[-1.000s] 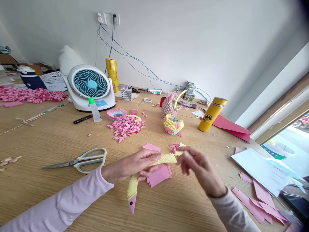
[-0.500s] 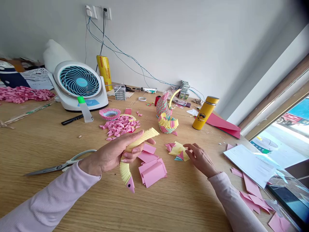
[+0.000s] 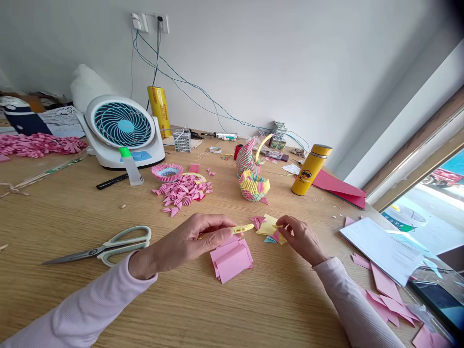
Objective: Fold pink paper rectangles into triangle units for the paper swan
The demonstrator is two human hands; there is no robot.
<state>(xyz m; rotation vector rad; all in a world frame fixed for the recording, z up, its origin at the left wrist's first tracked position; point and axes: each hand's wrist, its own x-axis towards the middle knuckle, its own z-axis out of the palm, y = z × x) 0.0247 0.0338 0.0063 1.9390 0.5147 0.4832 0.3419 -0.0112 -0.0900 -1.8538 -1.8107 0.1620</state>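
My left hand point(image 3: 195, 244) is closed around a yellow origami swan neck point(image 3: 243, 228), whose end pokes out past my thumb toward the right. The rest of the neck, including its pink head, is hidden by the hand. My right hand point(image 3: 301, 238) pinches a small yellow folded paper piece point(image 3: 279, 226) just above the table. Under its fingertips lie yellow paper point(image 3: 267, 224), a blue folded piece point(image 3: 270, 239) and pink folded pieces point(image 3: 257, 222). Beneath and beside my left hand is a stack of pink paper slips point(image 3: 234, 261).
Scissors point(image 3: 105, 249) lie at left, a pile of pink folded pieces point(image 3: 184, 190) behind. Further back stand a paper bowl point(image 3: 166, 172), paper swan body point(image 3: 254, 186), yellow flask point(image 3: 311, 170), glue bottle point(image 3: 132, 166) and fan point(image 3: 123, 126). White papers point(image 3: 380, 249) and a phone point(image 3: 440, 299) are at right.
My left hand has turned over, so the neck's end points right and its pink head no longer shows. My right hand has lifted a small yellow piece between its fingertips.
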